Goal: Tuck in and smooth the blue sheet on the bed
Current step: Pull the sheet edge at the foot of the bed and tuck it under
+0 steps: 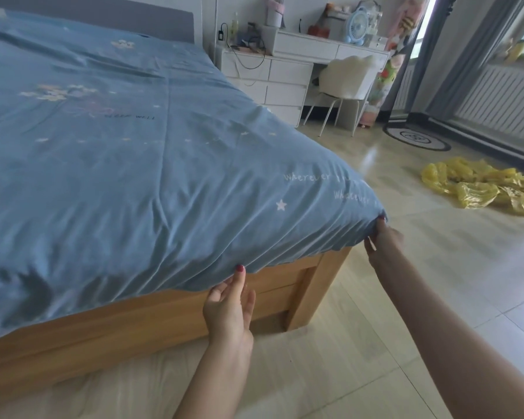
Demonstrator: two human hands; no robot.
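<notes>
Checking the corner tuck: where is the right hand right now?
In the head view, the right hand is at the right, gripping the blue sheet at the bed's near corner, just above the wooden bed frame.

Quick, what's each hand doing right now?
Left hand: open, fingertips touching the blue sheet at its lower edge.
Right hand: gripping the blue sheet at the bed corner.
</notes>
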